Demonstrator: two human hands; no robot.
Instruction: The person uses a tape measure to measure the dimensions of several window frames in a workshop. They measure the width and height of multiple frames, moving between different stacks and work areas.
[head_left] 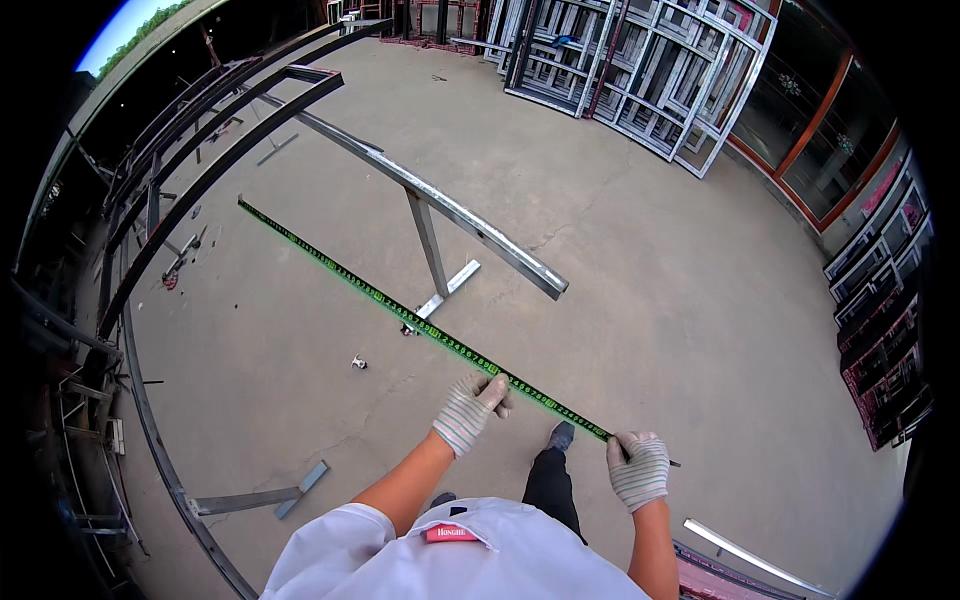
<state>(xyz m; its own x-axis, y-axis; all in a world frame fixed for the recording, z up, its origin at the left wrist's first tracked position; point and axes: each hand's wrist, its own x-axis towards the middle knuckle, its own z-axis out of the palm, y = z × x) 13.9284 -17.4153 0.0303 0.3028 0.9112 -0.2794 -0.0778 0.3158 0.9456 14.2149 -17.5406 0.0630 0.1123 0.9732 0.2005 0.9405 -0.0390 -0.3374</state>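
Both hands gloved, striped knit. Left hand [472, 408] pinches the tape measure [400, 310] btwn thumb and fingers, partway along its length; right hand [638, 467] is closed round the near end of it, fist tight. Tape is green w/ black markings, stretched taut in the air on a diagonal, running from the right hand up-left, far tip out over the concrete floor [640, 250]. It passes in front of the metal stand [430, 250], a long steel rail on a T-foot post. Curved steel frames [150, 230] lie at left, window frames [640, 70] stacked at the back, a small metal piece [359, 363] on the floor nr the stand.
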